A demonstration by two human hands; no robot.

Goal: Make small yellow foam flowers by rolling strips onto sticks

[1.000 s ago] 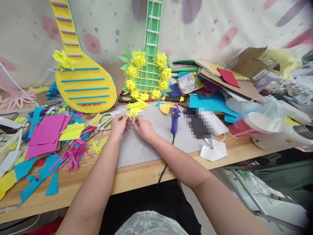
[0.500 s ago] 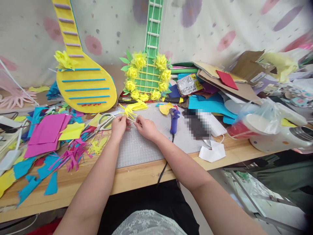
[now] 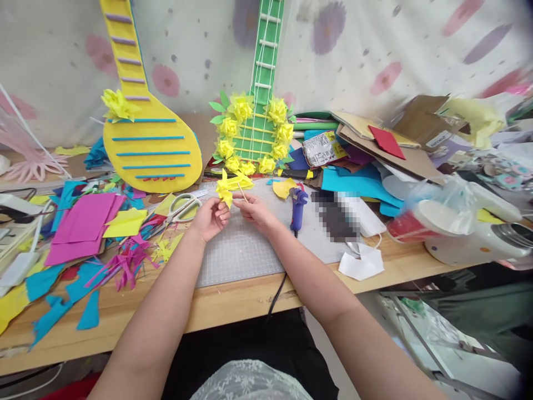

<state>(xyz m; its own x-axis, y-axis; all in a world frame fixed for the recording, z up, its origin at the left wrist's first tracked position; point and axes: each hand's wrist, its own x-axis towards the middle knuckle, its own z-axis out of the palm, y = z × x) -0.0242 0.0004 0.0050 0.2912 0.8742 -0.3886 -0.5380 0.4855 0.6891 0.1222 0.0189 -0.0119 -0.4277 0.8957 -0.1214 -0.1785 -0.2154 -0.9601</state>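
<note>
Over mat (image 3: 241, 258): left hand (image 3: 211, 219) pinching yellow paper (image 3: 225, 190), right hand (image 3: 255, 212) pinching stick (image 3: 242, 191).

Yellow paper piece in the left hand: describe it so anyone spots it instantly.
On the wooden table, find the grey cutting mat. Over its left side, the left hand pinches the yellow paper piece. It's the only yellow one held; the flowers behind sit on the green guitar shape.

The grey gridded cutting mat (image 3: 241, 255) allows passage along its front. A blue plastic glue gun (image 3: 297, 211) obstructs rightward, pale-handled metal scissors (image 3: 171, 216) leftward
</note>
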